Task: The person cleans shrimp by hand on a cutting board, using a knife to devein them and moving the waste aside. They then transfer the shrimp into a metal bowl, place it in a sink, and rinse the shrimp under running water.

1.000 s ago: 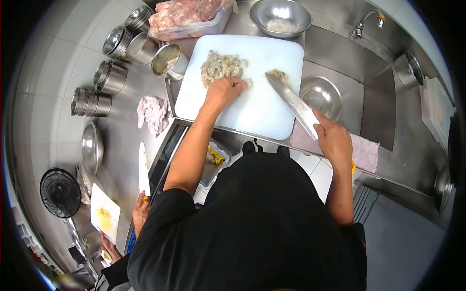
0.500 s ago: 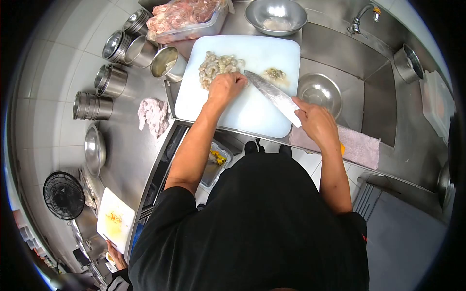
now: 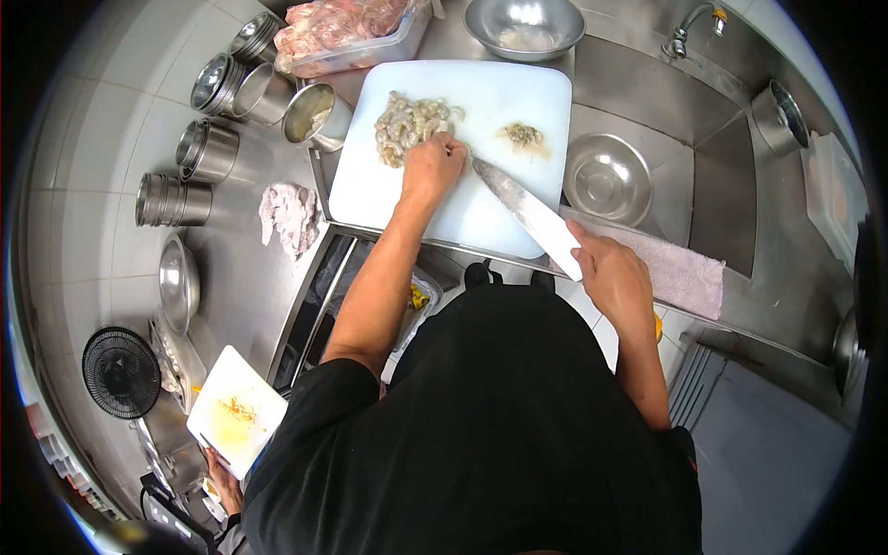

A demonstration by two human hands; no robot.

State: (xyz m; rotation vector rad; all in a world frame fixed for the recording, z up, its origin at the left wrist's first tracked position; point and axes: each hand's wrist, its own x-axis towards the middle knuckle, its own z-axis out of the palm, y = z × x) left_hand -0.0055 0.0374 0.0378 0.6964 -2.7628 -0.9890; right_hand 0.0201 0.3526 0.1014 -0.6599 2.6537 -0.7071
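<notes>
A large white cutting board (image 3: 504, 208) lies on the steel counter. Peeled shrimp (image 3: 404, 125) are heaped on its left half, and a small pile of dark scraps (image 3: 524, 136) sits on its right. My left hand (image 3: 433, 166) is closed at the lower right edge of the heap, its fingertips pinched together on something I cannot make out. In my right hand (image 3: 610, 273) is the handle end of a broad knife (image 3: 527, 211), held at the board's right front edge. The blade points up and left, its tip close to my left fingers.
A steel bowl (image 3: 524, 28) and a tub of raw meat (image 3: 356, 42) stand behind the board. Right of it, the sink (image 3: 721, 203) holds another bowl (image 3: 608, 178). Steel containers (image 3: 205, 150) line the left counter. At lower left, a co-worker's hand (image 3: 225, 481) holds a stained board (image 3: 236, 407).
My right hand and the knife have moved slightly down and right, away from the shrimp. The co-worker's board has shifted right and tilted.
</notes>
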